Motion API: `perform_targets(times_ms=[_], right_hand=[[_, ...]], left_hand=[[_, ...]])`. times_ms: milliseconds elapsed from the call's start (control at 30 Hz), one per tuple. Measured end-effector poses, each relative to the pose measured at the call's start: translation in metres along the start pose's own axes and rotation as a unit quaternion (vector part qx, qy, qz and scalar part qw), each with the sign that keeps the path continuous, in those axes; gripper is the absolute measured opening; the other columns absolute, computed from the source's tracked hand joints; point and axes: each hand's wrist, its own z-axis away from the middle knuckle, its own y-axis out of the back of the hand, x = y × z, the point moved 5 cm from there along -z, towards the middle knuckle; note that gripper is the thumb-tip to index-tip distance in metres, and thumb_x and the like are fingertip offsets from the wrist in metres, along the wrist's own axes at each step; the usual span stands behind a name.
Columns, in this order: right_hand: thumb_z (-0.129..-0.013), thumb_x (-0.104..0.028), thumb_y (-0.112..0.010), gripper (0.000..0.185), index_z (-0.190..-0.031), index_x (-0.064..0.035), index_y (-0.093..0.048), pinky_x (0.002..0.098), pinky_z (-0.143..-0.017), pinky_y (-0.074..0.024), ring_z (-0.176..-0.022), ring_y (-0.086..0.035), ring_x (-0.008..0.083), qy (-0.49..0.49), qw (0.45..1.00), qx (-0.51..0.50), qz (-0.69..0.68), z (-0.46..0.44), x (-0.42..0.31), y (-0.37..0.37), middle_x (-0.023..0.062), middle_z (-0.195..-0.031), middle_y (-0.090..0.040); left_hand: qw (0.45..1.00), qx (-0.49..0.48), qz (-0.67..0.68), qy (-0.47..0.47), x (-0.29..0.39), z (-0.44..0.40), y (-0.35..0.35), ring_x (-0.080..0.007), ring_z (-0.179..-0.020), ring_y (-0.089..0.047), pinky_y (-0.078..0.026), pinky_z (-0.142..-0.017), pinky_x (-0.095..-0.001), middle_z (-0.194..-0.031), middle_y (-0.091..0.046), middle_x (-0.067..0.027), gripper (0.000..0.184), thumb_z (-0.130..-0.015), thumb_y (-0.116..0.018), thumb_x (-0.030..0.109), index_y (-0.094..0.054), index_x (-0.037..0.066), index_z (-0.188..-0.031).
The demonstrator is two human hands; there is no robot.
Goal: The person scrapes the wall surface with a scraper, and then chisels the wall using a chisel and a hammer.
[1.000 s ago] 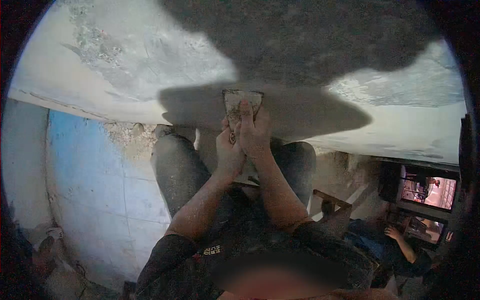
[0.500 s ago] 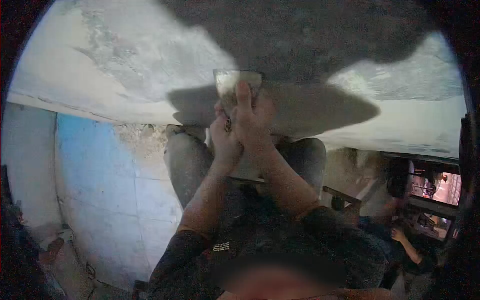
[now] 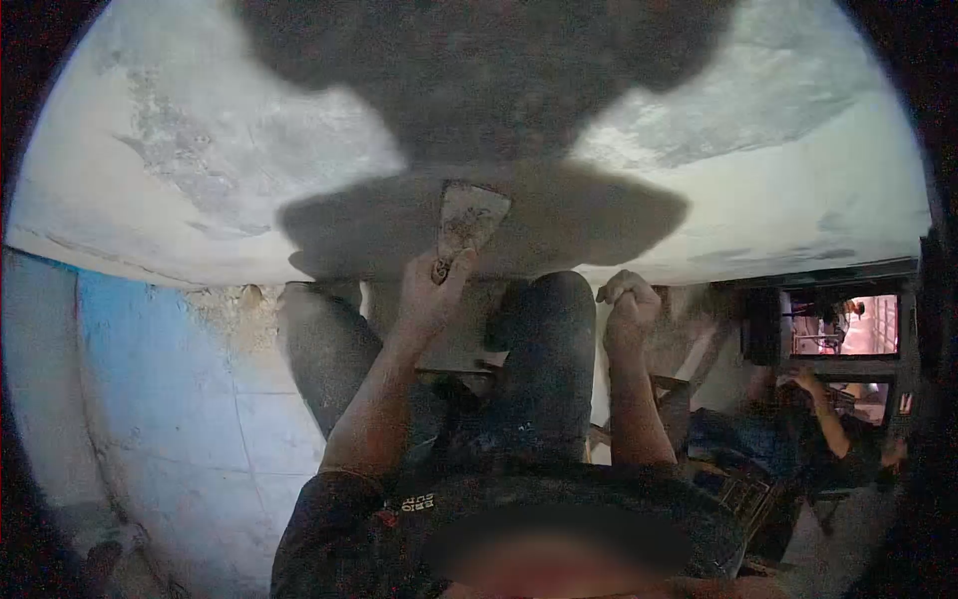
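1. Pale, patchy surface (image 3: 788,225) (big shadow (image 3: 499,80) across) beyond the fingers; blue panel (image 3: 130,344) left of them, another person (image 3: 830,419) far right.
2. Right hand (image 3: 631,307) now off scraper (image 3: 474,212), fingers curled, contents unclear.
3. Left hand (image 3: 434,290) grips it alone; flared end past the fingers.

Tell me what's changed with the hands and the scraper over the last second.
The right hand has let go of the scraper and moved out to the right, beside the right knee, loosely curled. The scraper's front edge, nearly level before, now slants down to the right in the picture. Unchanged: the left hand still grips the scraper, whose blade remains within the shadow.
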Motion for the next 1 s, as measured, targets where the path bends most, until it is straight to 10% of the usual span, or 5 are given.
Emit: perform_targets(times_ms=[300,467,533,700,1000], right_hand=[[-0.069,-0.005,-0.042,0.01,-0.063,-0.002,-0.049,0.0262,-0.051,-0.037,-0.054,-0.042,0.0121,0.068,0.989,-0.121,0.059,0.05,0.017,-0.035,0.004,-0.059,-0.046],[-0.081,-0.003,-0.044,0.012,-0.083,-0.0015,-0.055,0.0273,-0.061,-0.0427,-0.066,-0.05,0.0117,-0.097,0.981,-0.148,-0.074,0.04,-0.004,-0.086,0.0061,-0.075,-0.054],[-0.082,-0.012,-0.054,0.019,-0.098,-0.0025,-0.056,0.0379,-0.083,-0.0452,-0.095,-0.058,0.0282,0.049,0.992,-0.095,-0.074,0.029,-0.035,-0.108,0.0148,-0.1,-0.059],[-0.085,-0.021,-0.058,0.027,-0.106,-0.0033,-0.055,0.0486,-0.1,-0.0352,-0.119,-0.046,0.035,0.451,0.886,-0.045,-0.095,0.016,-0.087,-0.153,0.0154,-0.123,-0.053],[-0.085,-0.03,-0.059,0.036,-0.109,-0.0034,-0.058,0.0413,-0.103,-0.0367,-0.118,-0.05,0.0236,0.604,0.785,-0.118,-0.073,-0.05,-0.055,-0.178,0.0112,-0.122,-0.055]], left_hand=[[0.965,0.094,-0.233,-0.079,0.036,0.014,0.02,-0.0257,-0.067,-0.059,-0.044,-0.063,-0.0371,-0.074,-0.06,-0.0185,0.036,-0.086,-0.055,0.035,-0.061,0.002,-0.1],[0.892,0.123,-0.43,-0.056,0.072,0.023,0.032,-0.0371,-0.079,-0.062,-0.046,-0.071,-0.042,-0.08,-0.063,-0.0206,0.039,-0.083,-0.051,0.035,-0.061,0.007,-0.108],[0.864,0.113,-0.49,-0.02,0.084,0.028,0.028,-0.0373,-0.079,-0.062,-0.046,-0.072,-0.0423,-0.08,-0.064,-0.0203,0.041,-0.082,-0.05,0.036,-0.06,0.007,-0.109],[0.828,0.129,-0.523,-0.153,0.09,0.034,0.016,-0.0389,-0.073,-0.061,-0.047,-0.063,-0.0445,-0.074,-0.063,-0.0194,0.027,-0.077,-0.057,0.025,-0.059,0.002,-0.09],[0.858,0.182,-0.471,-0.088,0.076,0.023,0.014,-0.0379,-0.063,-0.061,-0.044,-0.056,-0.0411,-0.064,-0.057,-0.0232,0.017,-0.076,-0.052,0.013,-0.054,-0.004,-0.078]])
